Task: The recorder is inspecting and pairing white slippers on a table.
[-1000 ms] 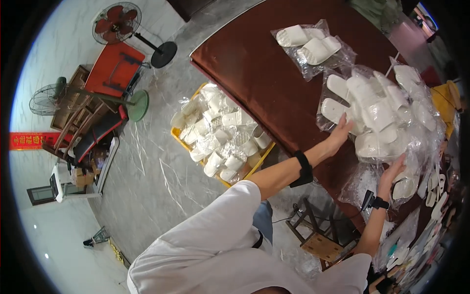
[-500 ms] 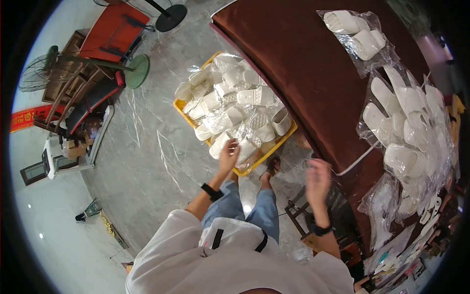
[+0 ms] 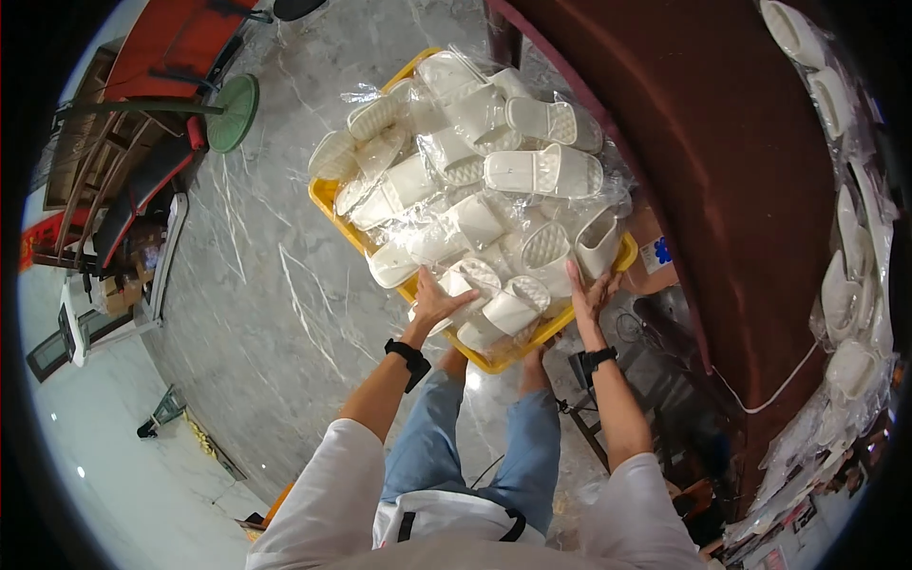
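Observation:
A yellow basket point(image 3: 492, 365) is heaped with white slippers point(image 3: 543, 173) in clear plastic wrap. My left hand point(image 3: 439, 298) grips its near left edge, thumb spread inward over the slippers and part of the fingers hidden. At the near right corner, my right hand point(image 3: 590, 293) is closed on the rim beside an upright slipper point(image 3: 598, 241). Both wrists carry black bands. The underside of the basket is hidden.
A table with a dark brown cover point(image 3: 703, 180) curves along the right, more wrapped slippers point(image 3: 845, 290) on its far side. A white cord point(image 3: 774, 399) hangs there. A green round fan base point(image 3: 232, 113) and a treadmill point(image 3: 161, 271) stand at left on grey marble floor.
Both hands have come to the basket; my right hand has moved left from beside the table to its rim. The basket looks larger and nearer, and the view has shifted.

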The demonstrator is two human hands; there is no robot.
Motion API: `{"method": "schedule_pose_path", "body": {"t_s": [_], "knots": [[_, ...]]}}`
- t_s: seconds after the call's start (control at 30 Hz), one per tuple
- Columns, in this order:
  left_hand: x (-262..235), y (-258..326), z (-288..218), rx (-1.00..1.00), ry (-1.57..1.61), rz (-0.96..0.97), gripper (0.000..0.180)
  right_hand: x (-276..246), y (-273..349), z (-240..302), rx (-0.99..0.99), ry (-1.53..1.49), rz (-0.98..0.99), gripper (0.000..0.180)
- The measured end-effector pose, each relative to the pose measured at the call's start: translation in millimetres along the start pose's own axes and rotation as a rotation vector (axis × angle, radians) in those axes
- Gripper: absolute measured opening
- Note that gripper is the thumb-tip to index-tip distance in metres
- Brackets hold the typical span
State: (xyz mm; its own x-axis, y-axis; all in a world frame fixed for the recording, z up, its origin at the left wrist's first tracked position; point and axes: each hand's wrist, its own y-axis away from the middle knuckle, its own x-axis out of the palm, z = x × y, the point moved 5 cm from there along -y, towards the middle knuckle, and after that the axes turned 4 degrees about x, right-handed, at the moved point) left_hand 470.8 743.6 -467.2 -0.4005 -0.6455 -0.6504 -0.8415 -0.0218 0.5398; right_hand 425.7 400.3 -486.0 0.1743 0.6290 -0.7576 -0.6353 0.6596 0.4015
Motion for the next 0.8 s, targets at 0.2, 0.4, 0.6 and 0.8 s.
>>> {"method": "schedule_pose_path", "body": {"t_s": [0.2,0.4,0.6,0.8], "knots": [[25.9,3.6,-19.0,0.021,0.218,-0.050,0.124,23.5,15.5,-4.2,-0.030,-0.293,0.121,0.090],[45.4,7.1,-29.9,-0.044,0.163,0.158,0.105,22.0,14.8,-5.1,0.071,-0.390,0.138,0.073],[68.5,14.1,-10.0,-0.230,0.940,0.434,0.056,24.4,26.4,21.9,-0.012,-0.751,0.174,0.050],[17.7,6.4,-27.5,-0.176,0.755,0.297,0.042,13.9,30.5,72.2,-0.148,-0.440,0.170,0.038]]}}
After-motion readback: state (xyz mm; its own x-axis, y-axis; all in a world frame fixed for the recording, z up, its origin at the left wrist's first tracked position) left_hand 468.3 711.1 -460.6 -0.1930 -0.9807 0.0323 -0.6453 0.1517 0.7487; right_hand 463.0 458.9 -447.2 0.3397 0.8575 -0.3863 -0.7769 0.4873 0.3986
